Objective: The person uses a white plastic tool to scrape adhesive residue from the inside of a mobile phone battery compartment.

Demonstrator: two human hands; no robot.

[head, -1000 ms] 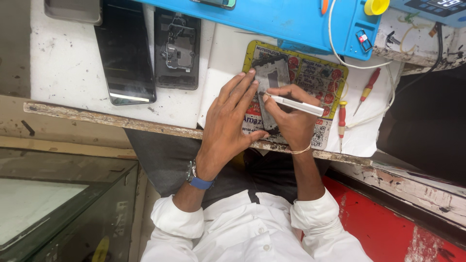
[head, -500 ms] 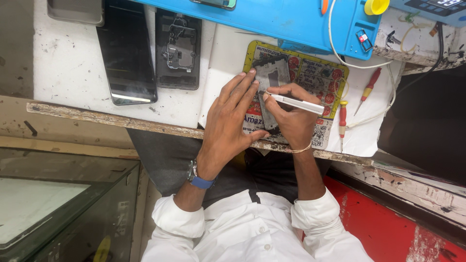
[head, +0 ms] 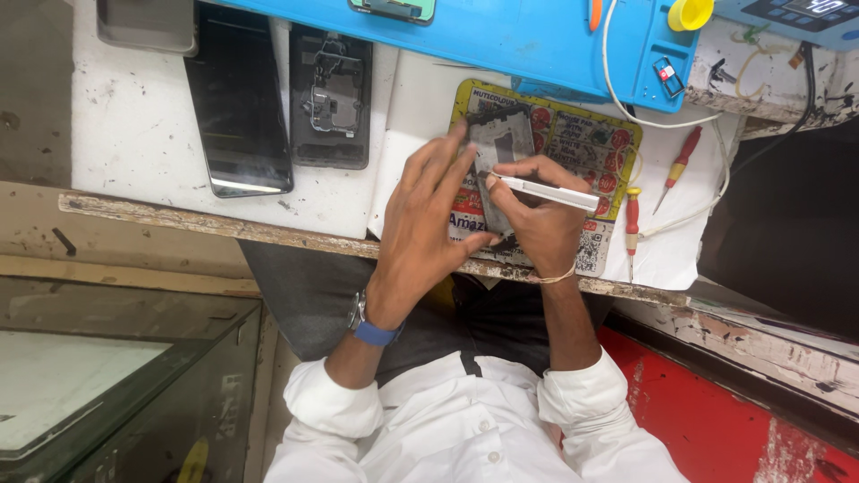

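Observation:
An opened phone body (head: 503,141) lies on a colourful printed mat (head: 582,143) at the bench's near edge. My left hand (head: 429,224) rests flat on it, fingers spread, pressing its lower part down. My right hand (head: 537,224) grips a slim white tool (head: 548,191) held sideways, its tip touching the phone's inside. Most of the phone is hidden under both hands. A blue-strapped watch (head: 369,326) sits on my left wrist.
A black phone screen (head: 237,107) and an open phone back (head: 329,98) lie on the white bench to the left. Two red screwdrivers (head: 632,222) (head: 676,163) lie right of the mat. A blue work mat (head: 537,36) and white cable (head: 626,98) sit behind. A glass case (head: 107,376) stands lower left.
None of note: both hands stay on the phone, with only a slight shift of the white tool's tip.

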